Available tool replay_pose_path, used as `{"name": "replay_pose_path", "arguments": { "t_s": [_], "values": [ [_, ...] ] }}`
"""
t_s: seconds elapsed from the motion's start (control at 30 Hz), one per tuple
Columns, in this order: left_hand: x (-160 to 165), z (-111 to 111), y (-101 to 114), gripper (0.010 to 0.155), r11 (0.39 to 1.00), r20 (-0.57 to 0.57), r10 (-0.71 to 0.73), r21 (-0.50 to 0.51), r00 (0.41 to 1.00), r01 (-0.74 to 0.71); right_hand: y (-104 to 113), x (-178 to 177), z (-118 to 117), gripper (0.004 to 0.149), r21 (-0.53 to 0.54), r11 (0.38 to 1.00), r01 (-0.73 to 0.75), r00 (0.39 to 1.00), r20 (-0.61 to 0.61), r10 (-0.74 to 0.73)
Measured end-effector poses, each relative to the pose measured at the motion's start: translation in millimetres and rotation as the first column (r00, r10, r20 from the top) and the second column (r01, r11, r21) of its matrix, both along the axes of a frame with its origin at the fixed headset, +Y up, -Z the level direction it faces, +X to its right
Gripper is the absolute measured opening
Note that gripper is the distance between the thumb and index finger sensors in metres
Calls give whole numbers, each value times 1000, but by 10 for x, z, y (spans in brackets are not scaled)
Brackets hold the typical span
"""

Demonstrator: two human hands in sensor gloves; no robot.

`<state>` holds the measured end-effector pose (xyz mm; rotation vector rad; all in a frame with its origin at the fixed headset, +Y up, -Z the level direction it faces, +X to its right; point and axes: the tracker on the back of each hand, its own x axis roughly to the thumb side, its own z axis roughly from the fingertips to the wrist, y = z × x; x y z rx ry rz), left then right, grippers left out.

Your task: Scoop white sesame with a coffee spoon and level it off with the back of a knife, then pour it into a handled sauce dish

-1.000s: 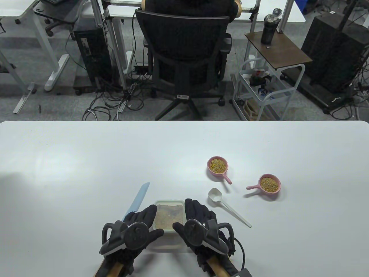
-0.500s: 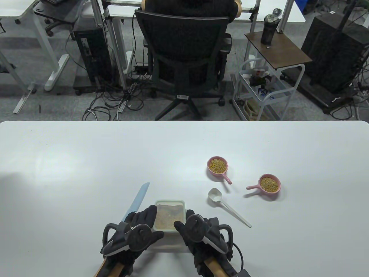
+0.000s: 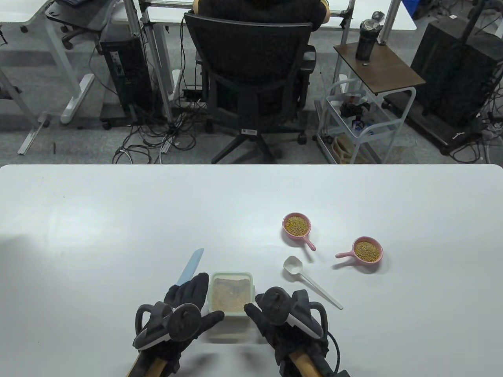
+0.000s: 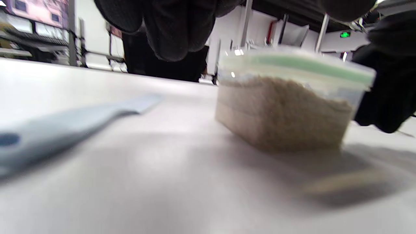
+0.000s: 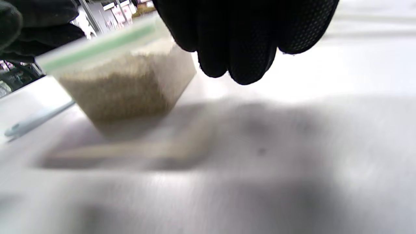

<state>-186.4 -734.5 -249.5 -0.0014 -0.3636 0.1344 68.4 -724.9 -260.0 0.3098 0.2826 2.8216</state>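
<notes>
A clear box of white sesame [image 3: 231, 292] with a green rim stands near the table's front edge. My left hand [image 3: 198, 298] lies along its left side with fingers stretched out; in the left wrist view its fingers [image 4: 169, 35] hang apart from the box [image 4: 286, 107]. My right hand [image 3: 271, 310] sits just right of the box and holds nothing; its fingers [image 5: 240, 42] hang beside the box [image 5: 126, 84]. The light blue knife [image 3: 190, 265] lies left of the box, its handle hidden under my left hand. The white coffee spoon [image 3: 310, 280] lies to the right.
Two pink handled sauce dishes [image 3: 297, 226] [image 3: 367, 251] holding yellowish grains stand beyond the spoon at the right. The white table [image 3: 118, 235] stretches far to the left and back. An office chair [image 3: 251, 78] stands behind its far edge.
Both hands have drawn off the box: the left fingers slid from its rim to its left side, and the right hand moved right and back toward the front edge.
</notes>
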Motion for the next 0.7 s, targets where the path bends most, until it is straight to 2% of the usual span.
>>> {"name": "replay_pose_path", "arguments": {
  "t_s": [0.07, 0.13, 0.23, 0.33, 0.4, 0.5, 0.57, 0.63, 0.7],
  "values": [
    [-65, 14, 58, 95, 998, -54, -3, 63, 999, 7, 110, 64, 41, 63, 102, 995, 10, 1000, 16, -12],
    [-160, 28, 121, 97, 990, -114, 6, 143, 993, 10, 233, 166, 121, 61, 266, 964, 25, 998, 49, -39],
    [-362, 67, 233, 98, 953, -208, 99, 300, 973, -33, 323, 338, 245, 63, 502, 865, -1, 988, 134, -77],
    [-552, 76, 265, 96, 925, -274, 173, 376, 946, -60, 339, 474, 269, 66, 618, 785, -53, 971, 214, -103],
    [-650, 39, 221, 96, 935, -321, 134, 354, 938, -12, 312, 551, 243, 69, 627, 776, -65, 955, 264, -133],
    [-748, -44, 96, 95, 967, -380, 40, 247, 924, 60, 228, 644, 169, 71, 618, 782, -81, 930, 328, -163],
    [-805, -108, -12, 95, 985, -403, -13, 151, 915, 81, 134, 703, 93, 73, 557, 818, -146, 913, 394, -105],
    [-838, -145, -73, 95, 991, -415, -26, 109, 909, 78, 47, 743, 48, 75, 459, 866, -199, 897, 441, -27],
    [-864, -166, -103, 95, 993, -428, -36, 87, 903, 81, -20, 770, 15, 76, 413, 887, -206, 892, 452, -4]
  ]
}}
